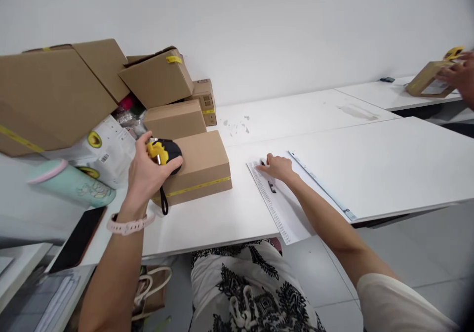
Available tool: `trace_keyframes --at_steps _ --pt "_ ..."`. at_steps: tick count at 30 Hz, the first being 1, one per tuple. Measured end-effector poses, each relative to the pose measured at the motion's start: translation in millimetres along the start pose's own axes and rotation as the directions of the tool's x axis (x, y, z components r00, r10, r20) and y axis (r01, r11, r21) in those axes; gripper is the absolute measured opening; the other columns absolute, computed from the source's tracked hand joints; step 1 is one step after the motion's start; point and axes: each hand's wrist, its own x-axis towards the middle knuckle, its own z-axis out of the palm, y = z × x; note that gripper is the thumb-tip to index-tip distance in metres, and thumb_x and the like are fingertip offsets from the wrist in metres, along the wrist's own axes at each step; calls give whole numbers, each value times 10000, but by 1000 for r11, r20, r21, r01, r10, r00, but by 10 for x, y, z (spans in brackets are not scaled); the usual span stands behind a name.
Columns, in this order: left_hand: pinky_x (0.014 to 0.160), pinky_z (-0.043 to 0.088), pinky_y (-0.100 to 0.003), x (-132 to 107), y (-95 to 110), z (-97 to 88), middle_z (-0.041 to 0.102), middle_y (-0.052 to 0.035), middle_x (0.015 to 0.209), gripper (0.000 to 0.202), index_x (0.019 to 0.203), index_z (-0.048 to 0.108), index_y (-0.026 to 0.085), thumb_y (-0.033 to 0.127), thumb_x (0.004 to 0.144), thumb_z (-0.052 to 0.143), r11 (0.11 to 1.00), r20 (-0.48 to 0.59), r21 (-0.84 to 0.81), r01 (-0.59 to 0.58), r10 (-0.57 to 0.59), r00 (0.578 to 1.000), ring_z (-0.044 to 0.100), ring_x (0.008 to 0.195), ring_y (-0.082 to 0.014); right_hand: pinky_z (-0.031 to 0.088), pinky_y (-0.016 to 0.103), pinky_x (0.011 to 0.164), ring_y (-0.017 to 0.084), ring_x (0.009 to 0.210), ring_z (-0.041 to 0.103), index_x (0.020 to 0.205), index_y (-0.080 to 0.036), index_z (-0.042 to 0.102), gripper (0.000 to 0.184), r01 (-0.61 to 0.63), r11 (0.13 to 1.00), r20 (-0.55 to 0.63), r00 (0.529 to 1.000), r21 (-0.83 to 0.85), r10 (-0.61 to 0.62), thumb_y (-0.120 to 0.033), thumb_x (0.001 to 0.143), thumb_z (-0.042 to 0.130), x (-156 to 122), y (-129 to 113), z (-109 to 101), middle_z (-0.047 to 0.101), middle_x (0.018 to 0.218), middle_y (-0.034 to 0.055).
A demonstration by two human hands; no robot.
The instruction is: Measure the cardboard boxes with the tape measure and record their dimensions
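Note:
My left hand [148,171] is wrapped around a black and yellow tape measure [171,154], whose black wrist strap hangs down. It is held at the left end of a closed cardboard box [200,156] with a yellow tape strip along its side. My right hand [278,167] rests over a paper sheet with printed edges [292,223], fingers curled and pinched at a pen [272,187] with black parts. Part of the pen's barrel is hidden by the fingers.
More cardboard boxes [48,95] are piled at the left against the wall. A mint tumbler [74,184] leans there, with a dark phone-like slab [79,240] near the table edge. At far right, another person's hand [462,75] is at a small box [429,80] with a yellow tape measure.

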Motion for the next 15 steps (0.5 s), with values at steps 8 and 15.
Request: trace_keyframes --at_steps 8,15 --pt "1063 304 -730 194 320 399 608 -223 1314 745 1377 536 194 476 725 759 974 50 226 -18 7 999 508 1268 -510 470 336 738 215 779 656 1244 -209 566 367 161 926 54 980 341 -191 -205 888 476 17 242 170 721 821 50" --pt "1077 439 -551 -790 780 1183 682 -131 1221 450 1258 592 195 192 816 671 719 -173 -33 -694 680 713 611 1184 -330 548 395 886 219 902 719 1074 -177 676 349 100 -13 -100 962 995 -255 -367 781 688 47 392 40 771 944 79"
